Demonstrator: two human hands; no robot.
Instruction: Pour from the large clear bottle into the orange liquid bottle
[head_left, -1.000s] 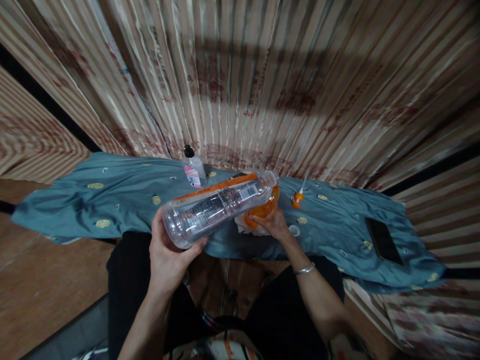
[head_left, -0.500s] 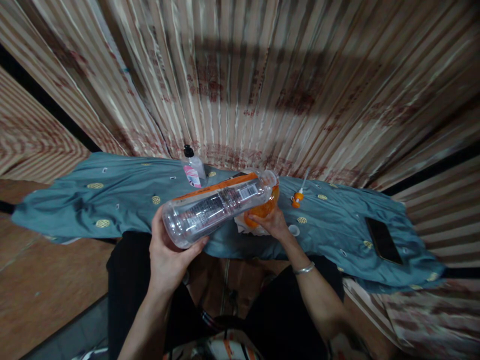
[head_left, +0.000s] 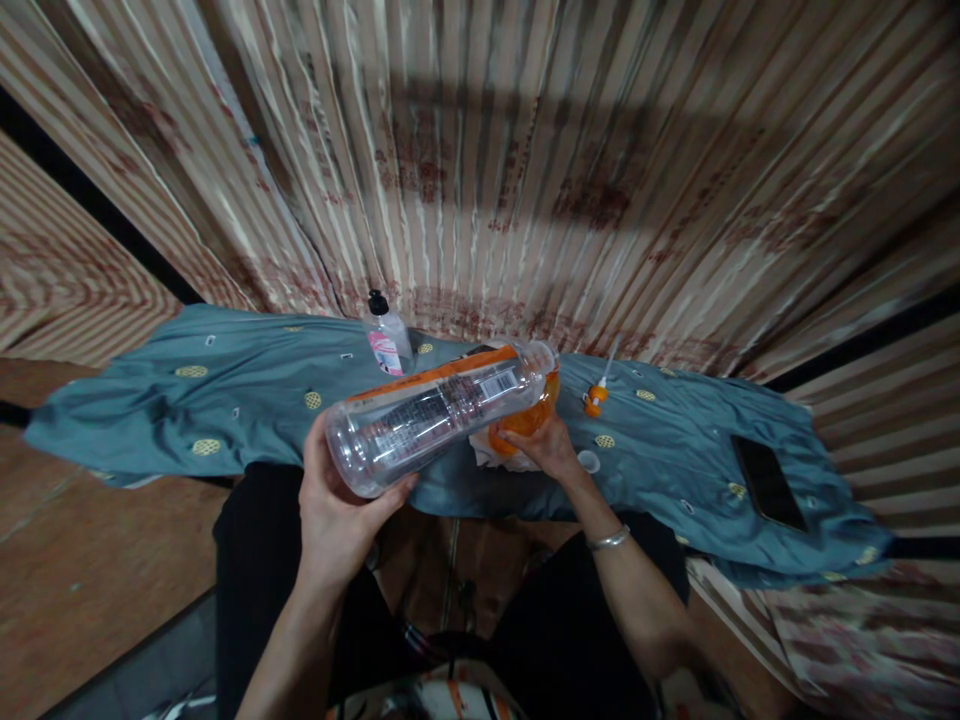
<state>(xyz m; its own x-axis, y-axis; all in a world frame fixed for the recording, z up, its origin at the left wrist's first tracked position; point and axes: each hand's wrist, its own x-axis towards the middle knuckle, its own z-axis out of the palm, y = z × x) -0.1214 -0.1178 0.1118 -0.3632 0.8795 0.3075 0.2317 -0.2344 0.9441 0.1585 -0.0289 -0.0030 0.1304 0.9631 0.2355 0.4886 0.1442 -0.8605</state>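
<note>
My left hand [head_left: 341,505] grips the base end of a large clear plastic bottle [head_left: 435,412] with an orange-edged label. The bottle is tilted, its mouth pointing right and slightly up from its base in the picture, over an orange bottle [head_left: 521,425]. My right hand [head_left: 546,445] is wrapped around that orange bottle near the table. The clear bottle's neck hides the top of the orange one, so I cannot tell whether they touch. Crumpled white tissue [head_left: 491,458] lies under the orange bottle. An orange spray head [head_left: 595,400] with a thin tube rests to the right.
A pump bottle [head_left: 386,345] with a black top and pink label stands at the back left. A small white cap [head_left: 589,461] lies beside my right wrist. A dark phone [head_left: 766,482] lies at the right on the blue-green cloth [head_left: 270,400]. Striped curtain [head_left: 480,160] hangs behind.
</note>
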